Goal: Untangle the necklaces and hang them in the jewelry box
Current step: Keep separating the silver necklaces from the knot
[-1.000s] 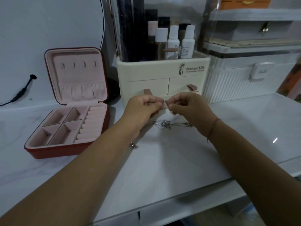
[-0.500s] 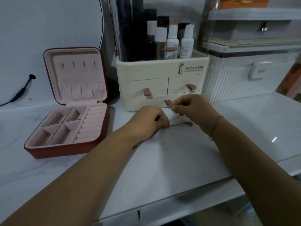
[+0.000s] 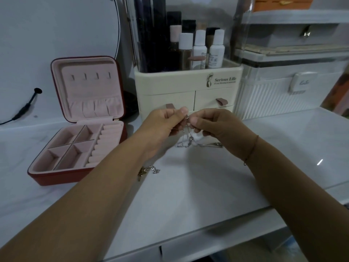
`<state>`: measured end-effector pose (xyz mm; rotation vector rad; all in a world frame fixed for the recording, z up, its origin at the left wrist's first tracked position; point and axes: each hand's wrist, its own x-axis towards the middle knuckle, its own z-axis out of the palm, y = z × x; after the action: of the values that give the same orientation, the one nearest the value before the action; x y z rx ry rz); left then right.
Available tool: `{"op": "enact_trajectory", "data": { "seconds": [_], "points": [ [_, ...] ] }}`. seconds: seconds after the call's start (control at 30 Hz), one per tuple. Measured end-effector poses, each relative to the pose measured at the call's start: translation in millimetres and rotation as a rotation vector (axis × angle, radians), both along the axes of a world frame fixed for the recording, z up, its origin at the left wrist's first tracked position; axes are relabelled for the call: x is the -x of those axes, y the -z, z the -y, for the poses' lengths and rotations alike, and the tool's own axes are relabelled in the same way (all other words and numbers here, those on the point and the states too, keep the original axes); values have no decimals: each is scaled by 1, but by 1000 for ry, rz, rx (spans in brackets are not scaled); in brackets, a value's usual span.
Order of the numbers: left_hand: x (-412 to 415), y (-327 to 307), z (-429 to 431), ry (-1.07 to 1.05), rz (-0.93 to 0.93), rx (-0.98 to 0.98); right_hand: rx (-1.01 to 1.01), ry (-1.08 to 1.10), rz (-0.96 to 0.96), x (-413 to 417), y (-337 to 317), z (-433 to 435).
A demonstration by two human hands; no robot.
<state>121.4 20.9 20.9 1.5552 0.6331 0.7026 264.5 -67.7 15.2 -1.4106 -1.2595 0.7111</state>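
The step in hand is judged to be the teasing apart of the tangled silver necklaces [image 3: 186, 143]. It is best done with small, slack pulls. The knot should be loosened rather than drawn tight, one strand followed to its clasp, and the weight of the clump left lying on the bench [image 3: 207, 186] so that nothing is strained (fine chain is likely to kink if it is tugged).

The left hand [image 3: 162, 125] is curled, and a raised strand is pinched between its thumb and forefinger. The right hand [image 3: 217, 127] is curled likewise and the same strand is pinched just beside, so that the fingertips [image 3: 194, 121] of the two hands are nearly touching. From this pinch the chains are hung down to the clump, which is rested on the bench below and between the hands.

A second small heap of chain [image 3: 151, 170] is seen on the bench beside the left forearm. The jewelry box [image 3: 56, 178] is stood open to the left, well apart, and nothing is hung yet on the hooks [image 3: 90, 76] in its lid.
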Motion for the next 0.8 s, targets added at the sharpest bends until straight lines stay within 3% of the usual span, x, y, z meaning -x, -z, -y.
{"op": "enact_trajectory", "data": {
  "seconds": [0.3, 0.6, 0.8],
  "points": [
    [-1, -3, 6, 15, 18, -21, -97, 48, -57, -1, 0, -1],
    [-2, -4, 4, 34, 60, 120, -75, -52, -139, -3, -1, -1],
    [-2, -5, 6, 18, 48, 66, -91, 61, -139, -6, 0, -1]
  ]
}}
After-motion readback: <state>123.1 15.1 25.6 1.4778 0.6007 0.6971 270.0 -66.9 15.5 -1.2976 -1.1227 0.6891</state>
